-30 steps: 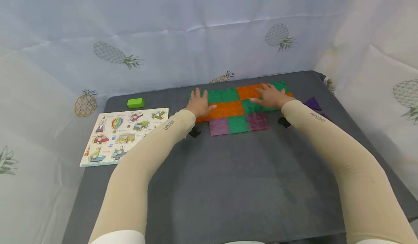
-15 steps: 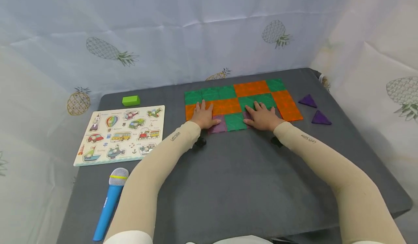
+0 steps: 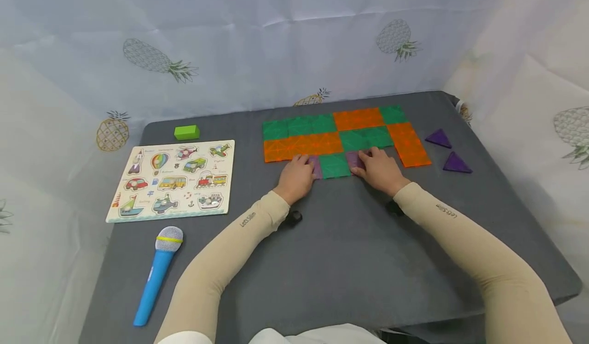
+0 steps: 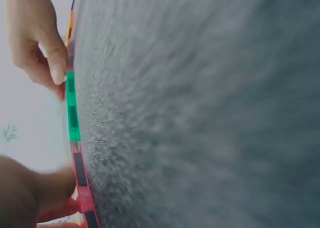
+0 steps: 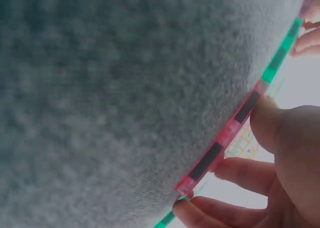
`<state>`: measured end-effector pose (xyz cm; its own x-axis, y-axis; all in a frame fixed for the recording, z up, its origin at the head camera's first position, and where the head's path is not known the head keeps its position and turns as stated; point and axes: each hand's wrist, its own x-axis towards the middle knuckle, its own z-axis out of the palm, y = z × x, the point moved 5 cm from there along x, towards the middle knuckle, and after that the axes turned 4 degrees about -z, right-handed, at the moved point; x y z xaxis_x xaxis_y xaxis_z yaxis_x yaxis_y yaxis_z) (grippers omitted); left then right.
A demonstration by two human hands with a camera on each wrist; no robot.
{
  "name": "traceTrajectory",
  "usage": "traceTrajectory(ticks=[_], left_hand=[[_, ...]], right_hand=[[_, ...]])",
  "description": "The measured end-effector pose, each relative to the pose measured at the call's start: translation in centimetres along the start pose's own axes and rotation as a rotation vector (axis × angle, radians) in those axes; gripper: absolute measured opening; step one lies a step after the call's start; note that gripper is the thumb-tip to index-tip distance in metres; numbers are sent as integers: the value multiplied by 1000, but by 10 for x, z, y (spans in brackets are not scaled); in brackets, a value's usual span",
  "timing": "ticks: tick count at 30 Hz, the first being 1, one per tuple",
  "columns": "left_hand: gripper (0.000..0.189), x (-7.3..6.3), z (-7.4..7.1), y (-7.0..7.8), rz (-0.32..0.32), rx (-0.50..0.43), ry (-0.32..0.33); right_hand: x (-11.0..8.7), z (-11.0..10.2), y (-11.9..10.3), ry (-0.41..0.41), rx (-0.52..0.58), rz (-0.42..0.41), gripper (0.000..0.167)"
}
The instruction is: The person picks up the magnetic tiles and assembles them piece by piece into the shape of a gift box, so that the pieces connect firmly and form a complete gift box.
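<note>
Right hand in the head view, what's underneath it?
Under the right hand there's a purple tile, beside a green tile. The purple tile's left part shows; the hand covers the rest, and anything else beneath the palm can't be seen.

The bare left hand [image 3: 295, 179] partly hides a flat translucent purple tile [image 3: 316, 166]; the grey cloth-covered bench [image 4: 210, 113] blurs in both wrist views.

At centre, translucent plastic tiles [image 3: 315, 144] forming four green patches [image 3: 365, 138], three orange patches [image 3: 303, 148] and two purple squares [image 3: 353, 161]. At right, two dark-purple triangular tiles [image 3: 457, 163]. At left, one pale picture-puzzle board [image 3: 171, 182], one lime-green rectangular block [image 3: 186, 133], one blue microphone [image 3: 155, 282].
</note>
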<state>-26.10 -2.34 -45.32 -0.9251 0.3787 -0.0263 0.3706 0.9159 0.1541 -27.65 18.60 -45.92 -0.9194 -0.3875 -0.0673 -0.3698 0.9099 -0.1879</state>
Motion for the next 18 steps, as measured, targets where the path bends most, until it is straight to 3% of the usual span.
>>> traceTrajectory(ticks=[5, 9, 12, 18], left_hand=[[49, -13, 2, 4, 1, 50, -41], [34, -19, 0, 5, 48, 47, 5], [32, -19, -3, 3, 39, 36, 30], [56, -12, -2, -2, -23, 34, -62]], right_hand=[[-6, -4, -8, 26, -73, -49, 55], [-8, -3, -11, 11, -82, -80, 55], [-6, -2, -12, 9, -51, -91, 55], [0, -5, -11, 25, -5, -67, 52]])
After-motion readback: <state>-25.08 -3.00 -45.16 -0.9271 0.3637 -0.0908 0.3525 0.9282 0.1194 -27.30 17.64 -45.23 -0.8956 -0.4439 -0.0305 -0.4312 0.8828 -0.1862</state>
